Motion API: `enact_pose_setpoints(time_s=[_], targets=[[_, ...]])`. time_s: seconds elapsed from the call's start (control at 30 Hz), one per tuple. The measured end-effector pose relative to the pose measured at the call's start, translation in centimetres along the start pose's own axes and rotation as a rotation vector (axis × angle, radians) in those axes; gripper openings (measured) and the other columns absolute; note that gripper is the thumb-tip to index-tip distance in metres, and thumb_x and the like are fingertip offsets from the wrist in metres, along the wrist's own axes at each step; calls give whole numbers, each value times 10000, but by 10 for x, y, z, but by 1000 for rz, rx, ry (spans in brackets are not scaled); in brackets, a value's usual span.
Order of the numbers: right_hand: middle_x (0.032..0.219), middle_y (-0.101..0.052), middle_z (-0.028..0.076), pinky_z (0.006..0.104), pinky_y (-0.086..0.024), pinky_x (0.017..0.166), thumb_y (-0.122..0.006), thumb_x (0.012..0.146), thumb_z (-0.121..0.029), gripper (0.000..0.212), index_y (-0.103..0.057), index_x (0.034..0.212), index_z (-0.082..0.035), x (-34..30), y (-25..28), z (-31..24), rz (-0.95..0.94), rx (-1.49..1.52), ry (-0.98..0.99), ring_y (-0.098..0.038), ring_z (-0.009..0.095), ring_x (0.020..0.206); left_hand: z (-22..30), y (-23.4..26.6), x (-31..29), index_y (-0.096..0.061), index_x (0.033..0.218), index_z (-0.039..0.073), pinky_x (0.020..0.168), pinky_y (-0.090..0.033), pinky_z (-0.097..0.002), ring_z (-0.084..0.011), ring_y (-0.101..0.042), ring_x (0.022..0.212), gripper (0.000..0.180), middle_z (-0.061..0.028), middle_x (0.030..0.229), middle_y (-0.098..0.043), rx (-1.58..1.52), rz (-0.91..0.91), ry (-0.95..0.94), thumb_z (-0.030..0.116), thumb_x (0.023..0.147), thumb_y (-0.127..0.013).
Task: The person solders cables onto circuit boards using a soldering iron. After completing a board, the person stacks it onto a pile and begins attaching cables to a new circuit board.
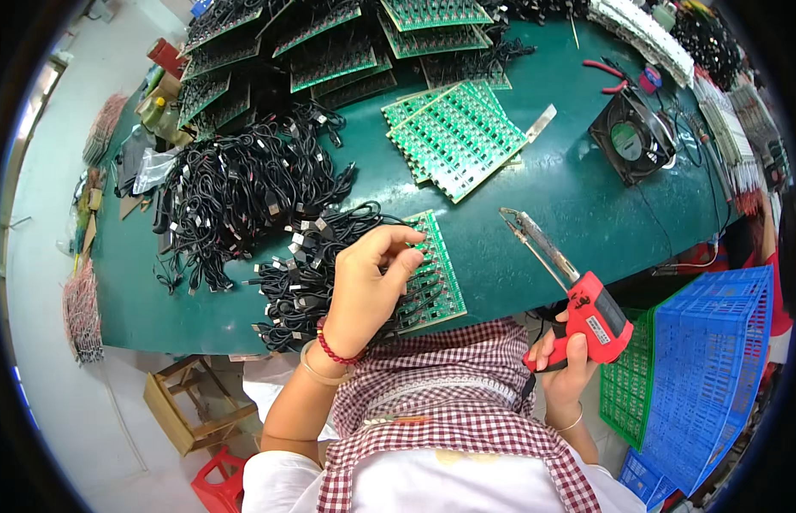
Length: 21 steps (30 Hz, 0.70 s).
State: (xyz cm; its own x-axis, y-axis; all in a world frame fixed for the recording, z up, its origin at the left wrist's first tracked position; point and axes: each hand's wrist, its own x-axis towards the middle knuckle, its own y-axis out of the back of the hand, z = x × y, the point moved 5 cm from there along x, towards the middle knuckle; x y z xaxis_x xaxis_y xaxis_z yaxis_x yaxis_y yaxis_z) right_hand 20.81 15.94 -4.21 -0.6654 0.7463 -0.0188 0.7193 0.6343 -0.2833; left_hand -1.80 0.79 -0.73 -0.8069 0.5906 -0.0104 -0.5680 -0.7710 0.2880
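Note:
My right hand (pixel 566 373) is wrapped round the handle of a red and black soldering gun (pixel 596 318). The gun's long metal tip points up and to the left, in the air above the green table. Over a green circuit board (pixel 442 275) at the table's near edge, my left hand (pixel 371 280) has thumb and forefinger bent close together; whatever is between them is too small to make out. Black USB cables (pixel 297 286) run in a bunch from beneath that hand to the board, their wire ends lying in rows along it.
A large heap of black cables (pixel 244 192) lies to the left. Stacked circuit boards (pixel 458 137) sit farther back, with cabled boards (pixel 334 64) piled behind. A black fan (pixel 630 137) and red-handled pliers (pixel 605 77) are at right, above blue crates (pixel 697 368).

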Motion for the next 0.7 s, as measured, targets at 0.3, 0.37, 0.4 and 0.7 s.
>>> enact_pose_setpoints(time_s=[0.3, 0.37, 0.4, 0.7], targets=[[601, -475, 59, 281, -431, 463, -441, 956, -399, 436, -439, 1093, 15, -7, 7, 4, 2, -22, -29, -445, 120, 444, -8, 2, -7, -630, 960, -20, 512, -403, -173, -17, -500, 602, 127, 10, 781, -583, 27, -24, -86, -28, 860, -552], [602, -476, 59, 278, -431, 465, -437, 957, -397, 433, -440, 1093, 15, -7, 6, 3, 12, -33, -31, -445, 119, 443, -8, 2, -8, -629, 955, -17, 512, -402, -172, -16, -500, 606, 122, 10, 782, -583, 20, -34, -68, -28, 858, -555], [602, -476, 59, 278, -431, 465, -437, 957, -397, 433, -440, 1093, 15, -8, 6, 4, 12, -33, -35, -445, 119, 443, -8, 2, -9, -628, 950, -14, 511, -401, -171, -15, -501, 610, 117, 11, 782, -583, 12, -44, -54, -28, 857, -559], [620, -498, 77, 291, -470, 483, -516, 926, -341, 419, -443, 1100, 33, -5, 6, 8, 10, 48, -63, -476, 126, 467, -7, 1, -5, -590, 939, -10, 611, -416, -177, -22, -501, 682, 90, 21, 822, -576, 46, -57, -74, -24, 854, -565]])
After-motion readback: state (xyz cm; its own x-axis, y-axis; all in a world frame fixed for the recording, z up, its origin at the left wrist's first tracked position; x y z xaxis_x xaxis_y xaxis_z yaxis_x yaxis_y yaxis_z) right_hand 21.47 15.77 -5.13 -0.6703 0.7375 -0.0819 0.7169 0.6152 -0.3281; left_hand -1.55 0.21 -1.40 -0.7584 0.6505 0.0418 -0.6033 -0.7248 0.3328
